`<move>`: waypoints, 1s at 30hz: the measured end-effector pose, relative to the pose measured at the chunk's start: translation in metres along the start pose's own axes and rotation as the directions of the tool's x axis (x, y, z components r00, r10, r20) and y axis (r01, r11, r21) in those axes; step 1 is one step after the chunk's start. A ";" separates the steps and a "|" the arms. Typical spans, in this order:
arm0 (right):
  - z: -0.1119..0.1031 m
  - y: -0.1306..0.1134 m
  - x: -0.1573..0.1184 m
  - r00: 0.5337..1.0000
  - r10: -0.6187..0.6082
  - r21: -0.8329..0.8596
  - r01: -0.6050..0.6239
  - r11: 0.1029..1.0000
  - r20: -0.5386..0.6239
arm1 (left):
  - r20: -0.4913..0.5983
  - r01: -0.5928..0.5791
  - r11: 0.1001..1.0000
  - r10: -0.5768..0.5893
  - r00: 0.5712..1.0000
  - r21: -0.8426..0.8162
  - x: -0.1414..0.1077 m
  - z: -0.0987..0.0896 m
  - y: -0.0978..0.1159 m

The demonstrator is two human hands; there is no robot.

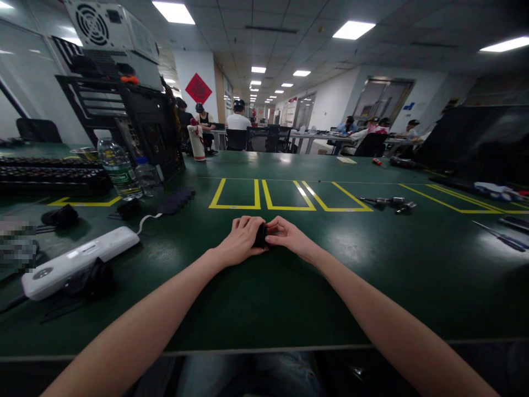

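Observation:
A small black object [260,236], its kind too dark and covered to make out, sits between my hands just above or on the green table [264,309]. My left hand [243,238] wraps around it from the left, fingers bent over its top and thumb below. From the right, my right hand [288,236] meets it with thumb and fingertips pinched at its side. Much of the object is hidden behind the fingers. Yellow tape outlines [289,208] lie on the table just beyond both hands.
At left are a white power strip [82,259], water bottle [119,171], black keyboard [49,176] and open computer case [152,127]. Metal tools [388,203] lie right of the tape, with a screwdriver [500,237] farther right. People sit at tables behind.

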State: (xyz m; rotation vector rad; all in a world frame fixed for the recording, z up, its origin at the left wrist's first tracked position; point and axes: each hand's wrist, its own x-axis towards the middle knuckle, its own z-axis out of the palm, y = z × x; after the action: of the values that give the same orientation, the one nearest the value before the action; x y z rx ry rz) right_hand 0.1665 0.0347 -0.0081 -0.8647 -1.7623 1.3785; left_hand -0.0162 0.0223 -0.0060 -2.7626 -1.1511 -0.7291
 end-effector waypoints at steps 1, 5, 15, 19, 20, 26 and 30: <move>0.000 -0.001 -0.001 1.000 -0.016 0.001 0.016 1.000 0.004 | -0.001 0.000 1.000 0.000 1.000 -0.001 0.000 0.000 0.000; 0.001 -0.003 -0.001 1.000 0.004 0.033 -0.004 0.999 0.004 | -0.003 -0.002 1.000 0.003 1.000 0.004 0.000 -0.001 0.001; 0.004 0.005 0.005 0.994 0.104 0.042 -0.102 0.994 -0.041 | -0.014 0.004 1.000 -0.004 1.000 -0.004 0.001 0.001 0.000; 0.001 0.003 0.003 1.000 0.021 -0.001 -0.021 1.000 -0.005 | -0.011 0.009 1.000 -0.009 1.000 -0.002 0.001 0.001 0.000; 0.001 0.002 0.002 1.000 -0.004 -0.008 0.004 1.000 0.003 | -0.009 0.007 1.000 -0.007 1.000 -0.005 0.001 0.001 0.000; 0.003 -0.004 -0.002 0.999 0.030 0.006 -0.030 1.000 -0.015 | -0.006 0.008 1.000 -0.008 1.000 -0.016 0.000 0.001 0.000; 0.005 -0.001 0.001 0.996 0.060 0.014 -0.059 0.998 -0.060 | -0.001 0.012 1.000 -0.012 1.000 -0.015 0.000 0.001 0.000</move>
State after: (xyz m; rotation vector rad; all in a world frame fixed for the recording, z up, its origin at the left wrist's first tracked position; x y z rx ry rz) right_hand 0.1614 0.0327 -0.0079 -0.9491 -1.6933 1.3855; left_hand -0.0157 0.0230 -0.0068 -2.7689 -1.1685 -0.7432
